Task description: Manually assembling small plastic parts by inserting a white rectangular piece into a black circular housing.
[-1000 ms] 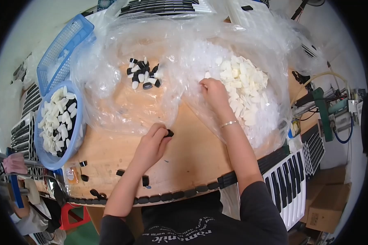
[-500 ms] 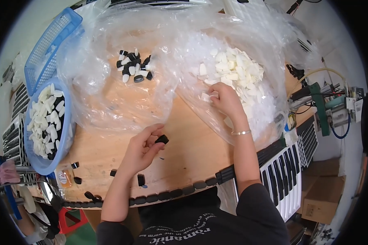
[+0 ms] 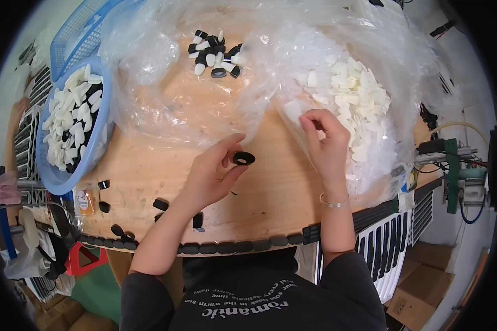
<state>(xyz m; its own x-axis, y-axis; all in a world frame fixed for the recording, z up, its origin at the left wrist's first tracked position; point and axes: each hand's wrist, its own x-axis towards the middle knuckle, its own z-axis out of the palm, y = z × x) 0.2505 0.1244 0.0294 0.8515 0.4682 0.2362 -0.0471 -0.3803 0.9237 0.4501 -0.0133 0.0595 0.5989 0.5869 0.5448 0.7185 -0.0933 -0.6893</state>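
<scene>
head view: left hand (image 3: 212, 174) pinching a black ring (image 3: 243, 158) at fingertip level above the wooden counter (image 3: 143, 174), kept clear for fitting, right hand (image 3: 323, 143) closed on a white piece by the white pile (image 3: 356, 99) in the clear bag.

Small black ring cap (image 3: 243, 158), opening up, centre frame, pinched at fingertips above bare wood. White plastic pieces (image 3: 359, 102) heaped upper right inside clear bag.
</scene>
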